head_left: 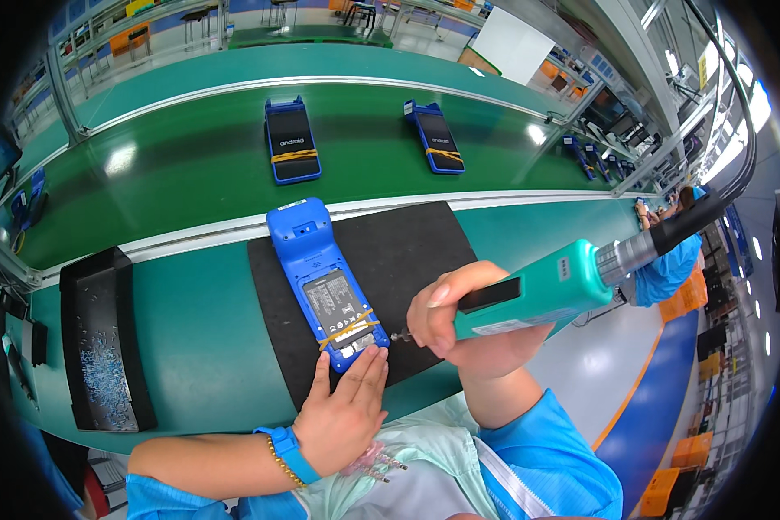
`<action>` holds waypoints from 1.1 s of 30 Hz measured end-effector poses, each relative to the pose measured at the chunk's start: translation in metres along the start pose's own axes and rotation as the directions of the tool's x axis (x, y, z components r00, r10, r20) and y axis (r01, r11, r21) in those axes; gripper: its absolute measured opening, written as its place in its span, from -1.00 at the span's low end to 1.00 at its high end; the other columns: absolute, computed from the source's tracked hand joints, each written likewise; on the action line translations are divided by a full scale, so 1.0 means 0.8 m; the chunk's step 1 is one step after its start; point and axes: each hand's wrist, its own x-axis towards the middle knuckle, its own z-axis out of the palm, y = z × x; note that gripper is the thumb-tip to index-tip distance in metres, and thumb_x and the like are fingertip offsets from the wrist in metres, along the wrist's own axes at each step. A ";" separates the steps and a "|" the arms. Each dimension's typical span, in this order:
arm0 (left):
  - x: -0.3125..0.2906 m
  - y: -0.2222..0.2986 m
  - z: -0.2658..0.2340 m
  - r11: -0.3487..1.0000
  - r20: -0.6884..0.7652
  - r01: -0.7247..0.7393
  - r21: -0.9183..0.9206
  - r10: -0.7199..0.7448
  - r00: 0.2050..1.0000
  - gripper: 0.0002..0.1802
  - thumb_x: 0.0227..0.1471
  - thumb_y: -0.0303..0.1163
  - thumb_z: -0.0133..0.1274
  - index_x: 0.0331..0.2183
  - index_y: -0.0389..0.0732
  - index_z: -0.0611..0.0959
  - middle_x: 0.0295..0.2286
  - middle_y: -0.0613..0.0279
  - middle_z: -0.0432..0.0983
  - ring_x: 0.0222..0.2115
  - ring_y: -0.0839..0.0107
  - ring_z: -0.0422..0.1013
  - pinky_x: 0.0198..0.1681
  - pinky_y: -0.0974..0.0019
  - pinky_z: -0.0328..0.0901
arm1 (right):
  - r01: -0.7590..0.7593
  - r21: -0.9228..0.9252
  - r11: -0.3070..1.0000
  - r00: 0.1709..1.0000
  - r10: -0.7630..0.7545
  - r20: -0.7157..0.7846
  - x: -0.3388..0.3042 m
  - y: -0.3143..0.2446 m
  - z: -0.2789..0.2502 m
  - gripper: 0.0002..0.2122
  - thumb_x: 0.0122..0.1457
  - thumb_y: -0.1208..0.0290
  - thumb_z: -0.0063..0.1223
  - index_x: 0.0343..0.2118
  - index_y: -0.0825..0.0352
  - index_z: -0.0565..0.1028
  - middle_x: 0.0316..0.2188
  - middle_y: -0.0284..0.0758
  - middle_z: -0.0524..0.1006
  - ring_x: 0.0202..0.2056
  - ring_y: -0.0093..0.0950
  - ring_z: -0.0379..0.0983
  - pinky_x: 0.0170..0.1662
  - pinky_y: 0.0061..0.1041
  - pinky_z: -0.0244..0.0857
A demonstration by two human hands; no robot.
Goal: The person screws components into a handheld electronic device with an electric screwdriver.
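A blue handheld payment terminal lies face down on a black mat, its battery showing and yellow rubber bands around its lower part. The fingers of my left hand lie stretched out on the terminal's near end. A teal electric screwdriver is gripped in my right hand, its cable running up to the right. The screwdriver's bit points left, close beside the terminal's lower right corner; whether it touches I cannot tell.
At left stands a black tray with many small screws. Beyond the metal rail, a green conveyor belt carries banded terminals, including one terminal and another terminal. A co-worker in blue sits at far right.
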 end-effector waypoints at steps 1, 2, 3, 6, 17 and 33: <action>0.001 0.000 -0.001 1.000 -0.001 -0.004 -0.004 0.004 1.000 -0.34 -0.02 -0.05 0.12 0.02 -0.31 0.54 0.14 0.05 0.31 0.24 0.24 0.14 0.13 -0.28 0.13 | 0.013 0.007 1.000 1.000 -0.013 0.011 0.002 -0.004 0.000 0.03 -0.04 -0.56 -0.26 -0.09 0.62 0.43 -0.57 -0.21 0.46 -0.57 -0.51 0.36 -0.47 -0.55 0.22; 0.002 0.000 -0.001 1.000 0.002 -0.008 0.004 0.008 1.000 -0.34 -0.02 -0.05 0.12 0.02 -0.31 0.54 0.14 0.05 0.31 0.24 0.24 0.14 0.13 -0.28 0.13 | 0.027 0.016 0.999 0.999 -0.028 0.023 0.004 -0.008 0.001 0.03 -0.04 -0.56 -0.27 -0.09 0.62 0.43 -0.57 -0.21 0.46 -0.57 -0.51 0.36 -0.47 -0.55 0.22; 0.002 0.000 0.000 1.000 -0.004 -0.001 0.007 0.001 1.000 -0.35 -0.03 -0.05 0.12 0.02 -0.30 0.55 0.13 0.06 0.32 0.23 0.25 0.14 0.13 -0.27 0.13 | 0.012 0.000 1.000 1.000 -0.012 -0.014 0.007 -0.010 0.002 0.04 -0.04 -0.58 -0.30 -0.12 0.63 0.44 -0.58 -0.20 0.46 -0.58 -0.50 0.37 -0.50 -0.56 0.22; 0.004 0.000 -0.001 1.000 -0.015 0.004 0.026 -0.004 1.000 -0.37 -0.04 -0.07 0.14 0.00 -0.27 0.56 0.11 0.09 0.35 0.22 0.27 0.17 0.13 -0.22 0.14 | 0.053 -0.254 0.966 0.998 -0.040 0.058 0.025 -0.019 -0.003 -0.09 0.15 -0.45 -0.48 -0.17 0.57 0.43 -0.69 -0.24 0.42 -0.69 -0.44 0.30 -0.55 -0.42 0.22; 0.038 -0.008 -0.009 0.988 -0.333 0.094 -0.119 -0.129 0.934 -0.66 -0.25 -0.47 0.29 -0.29 -0.22 0.63 -0.31 0.22 0.46 -0.26 0.20 0.40 -0.17 0.16 0.29 | 0.185 -0.077 0.980 0.972 -0.171 0.162 0.091 -0.065 -0.012 -0.27 0.30 -0.28 -0.55 0.05 0.41 0.32 -0.28 -0.13 0.51 -0.55 -0.56 0.36 -0.56 -0.58 0.25; 0.041 0.002 -0.012 0.951 -0.310 0.297 -0.085 -0.308 0.899 -0.72 -0.32 -0.50 0.33 -0.42 -0.24 0.63 -0.34 0.19 0.48 -0.26 0.14 0.39 -0.17 0.14 0.29 | 0.172 -0.345 0.923 0.970 -0.220 -0.105 0.069 -0.122 -0.022 -0.27 0.29 -0.27 -0.46 -0.19 0.47 0.48 -0.64 -0.35 0.40 -0.62 -0.62 0.26 -0.54 -0.63 0.16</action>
